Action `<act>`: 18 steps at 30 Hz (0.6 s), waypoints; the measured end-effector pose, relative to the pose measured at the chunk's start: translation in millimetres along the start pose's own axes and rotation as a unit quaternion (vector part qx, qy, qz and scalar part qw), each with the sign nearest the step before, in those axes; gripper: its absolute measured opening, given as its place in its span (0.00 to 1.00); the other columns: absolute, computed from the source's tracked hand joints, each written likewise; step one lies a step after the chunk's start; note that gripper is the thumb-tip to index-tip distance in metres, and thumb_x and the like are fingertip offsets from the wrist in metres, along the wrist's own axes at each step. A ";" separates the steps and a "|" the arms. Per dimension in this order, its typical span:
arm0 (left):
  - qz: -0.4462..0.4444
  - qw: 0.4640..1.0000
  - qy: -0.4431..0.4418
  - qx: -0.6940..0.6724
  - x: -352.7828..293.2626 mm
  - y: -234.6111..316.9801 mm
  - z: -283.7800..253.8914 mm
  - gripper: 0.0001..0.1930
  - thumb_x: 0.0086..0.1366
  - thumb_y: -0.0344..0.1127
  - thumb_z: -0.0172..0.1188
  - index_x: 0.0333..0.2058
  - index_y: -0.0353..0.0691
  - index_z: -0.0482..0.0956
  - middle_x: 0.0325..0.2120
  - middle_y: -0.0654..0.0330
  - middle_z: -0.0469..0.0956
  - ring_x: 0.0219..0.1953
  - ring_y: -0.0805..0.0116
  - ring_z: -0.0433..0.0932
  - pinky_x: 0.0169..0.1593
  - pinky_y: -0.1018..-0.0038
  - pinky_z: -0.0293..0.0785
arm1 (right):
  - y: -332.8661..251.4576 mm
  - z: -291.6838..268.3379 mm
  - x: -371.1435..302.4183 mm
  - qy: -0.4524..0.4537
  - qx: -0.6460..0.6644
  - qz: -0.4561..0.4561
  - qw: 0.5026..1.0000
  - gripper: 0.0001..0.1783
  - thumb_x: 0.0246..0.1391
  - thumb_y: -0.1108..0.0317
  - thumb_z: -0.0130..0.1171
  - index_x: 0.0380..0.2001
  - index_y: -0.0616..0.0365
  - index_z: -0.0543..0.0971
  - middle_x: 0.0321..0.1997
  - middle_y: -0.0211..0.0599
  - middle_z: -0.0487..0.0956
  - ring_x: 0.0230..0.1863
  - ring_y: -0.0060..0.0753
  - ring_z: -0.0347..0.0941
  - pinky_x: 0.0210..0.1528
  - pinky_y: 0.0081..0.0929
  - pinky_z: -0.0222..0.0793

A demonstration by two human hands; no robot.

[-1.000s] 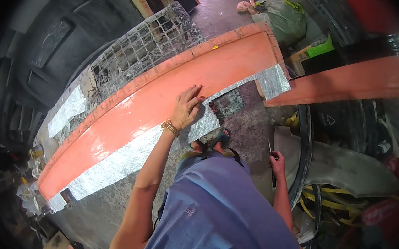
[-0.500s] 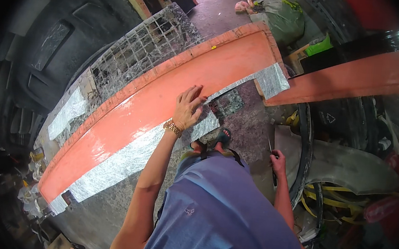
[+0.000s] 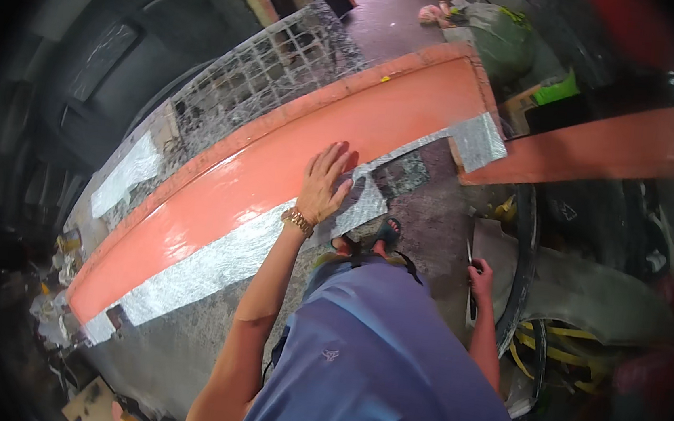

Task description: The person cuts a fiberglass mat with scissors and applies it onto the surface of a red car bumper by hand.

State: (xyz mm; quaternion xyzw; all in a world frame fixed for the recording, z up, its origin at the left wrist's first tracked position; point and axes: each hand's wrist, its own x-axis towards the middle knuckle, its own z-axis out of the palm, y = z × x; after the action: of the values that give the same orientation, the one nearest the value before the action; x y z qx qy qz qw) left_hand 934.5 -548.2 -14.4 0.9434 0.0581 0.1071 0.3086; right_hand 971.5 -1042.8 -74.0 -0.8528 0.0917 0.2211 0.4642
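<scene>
My left hand (image 3: 323, 183), a gold watch on its wrist, lies flat with fingers stretched out on a long, curved, glossy orange mould-like panel (image 3: 276, 166). Beneath and beside the palm, silvery fibre-like sheeting (image 3: 218, 268) runs along the panel's near edge, and one flap (image 3: 363, 205) of it hangs over that edge. Low at my right side, my right hand (image 3: 480, 278) is closed round a slim tool (image 3: 469, 249) with a thin pale tip and a dark handle end. Its exact kind is too small to make out.
Behind the panel stands a rough, dusty grid frame (image 3: 275, 54). Another orange panel (image 3: 595, 142) lies at the right, above black curved strips (image 3: 524, 253) and a grey sheet (image 3: 588, 296). A stuffed green bag (image 3: 495, 39) sits at the far right. My feet (image 3: 388, 230) stand on stained floor.
My left hand has straightened its fingers and lies flatter, and the silvery flap beside it has shifted. The right hand keeps hold of the slim tool. The whole view has moved slightly.
</scene>
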 end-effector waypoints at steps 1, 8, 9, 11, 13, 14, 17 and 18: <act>-0.027 0.999 0.016 0.023 -8.9 -2.5 -4.1 0.31 0.65 0.47 0.50 0.65 0.43 0.63 0.69 0.53 0.55 0.71 0.51 0.51 0.71 0.54 0.43 | 5.1 -3.4 -2.0 0.000 0.001 0.012 1.000 0.16 0.51 0.69 0.58 0.44 0.61 0.78 0.28 0.34 0.78 0.21 0.22 0.72 0.21 0.22 0.67; -0.010 0.984 -0.095 0.153 -44.2 -45.0 -49.8 0.39 0.69 0.57 0.45 0.69 0.36 0.50 0.72 0.52 0.46 0.73 0.51 0.44 0.72 0.53 0.39 | 37.1 -8.2 -8.9 -0.023 -0.011 0.033 0.999 0.14 0.54 0.69 0.57 0.44 0.60 0.78 0.32 0.32 0.78 0.24 0.20 0.72 0.21 0.21 0.67; 0.006 0.983 -0.119 0.141 -40.6 -39.9 -47.6 0.42 0.68 0.61 0.42 0.69 0.35 0.48 0.72 0.50 0.45 0.73 0.51 0.43 0.73 0.54 0.38 | 31.7 -6.2 -7.9 -0.030 -0.017 0.040 0.999 0.15 0.53 0.69 0.57 0.44 0.61 0.78 0.32 0.32 0.78 0.25 0.20 0.72 0.23 0.22 0.68; 0.032 0.983 -0.131 0.123 -29.0 -28.4 -37.4 0.42 0.68 0.62 0.42 0.69 0.34 0.49 0.72 0.50 0.45 0.73 0.51 0.43 0.73 0.54 0.39 | 13.8 0.7 -7.8 -0.040 -0.028 0.055 0.997 0.15 0.53 0.69 0.57 0.44 0.62 0.78 0.32 0.32 0.78 0.27 0.21 0.72 0.26 0.22 0.69; 0.069 0.981 -0.136 0.121 -16.9 -15.0 -26.7 0.43 0.67 0.63 0.42 0.68 0.33 0.51 0.71 0.50 0.47 0.73 0.53 0.44 0.73 0.56 0.39 | 11.2 5.7 -2.4 -0.021 -0.021 0.002 1.000 0.14 0.51 0.70 0.58 0.43 0.61 0.78 0.28 0.31 0.77 0.23 0.20 0.71 0.23 0.21 0.67; 0.079 0.980 -0.143 0.113 -12.2 -8.3 -22.5 0.43 0.67 0.63 0.42 0.69 0.33 0.51 0.71 0.49 0.47 0.73 0.53 0.44 0.73 0.56 0.39 | 9.8 7.4 -0.2 -0.011 -0.018 -0.024 0.999 0.14 0.51 0.71 0.59 0.42 0.60 0.78 0.26 0.30 0.77 0.22 0.19 0.71 0.22 0.21 0.66; 0.101 0.979 -0.155 0.088 -10.7 2.1 -15.6 0.43 0.66 0.61 0.47 0.68 0.34 0.52 0.71 0.49 0.49 0.72 0.52 0.48 0.73 0.57 0.42 | -6.7 10.0 -1.4 -0.015 -0.012 -0.032 0.999 0.14 0.51 0.71 0.59 0.42 0.60 0.78 0.26 0.31 0.77 0.22 0.20 0.71 0.22 0.22 0.67; 0.101 0.980 -0.154 0.080 -13.4 1.5 -14.9 0.42 0.67 0.60 0.47 0.68 0.32 0.53 0.70 0.48 0.49 0.72 0.51 0.48 0.73 0.57 0.43 | -5.1 8.5 -3.1 -0.004 -0.012 -0.040 0.999 0.14 0.51 0.71 0.59 0.42 0.60 0.78 0.26 0.31 0.77 0.22 0.20 0.71 0.22 0.22 0.67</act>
State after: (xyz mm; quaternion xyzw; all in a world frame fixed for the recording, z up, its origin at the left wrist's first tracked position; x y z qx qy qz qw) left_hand 918.0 -543.3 -4.0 0.9713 -0.0770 -0.0141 0.2246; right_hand 968.1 -1033.1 -72.8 -0.8603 0.0527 0.2066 0.4630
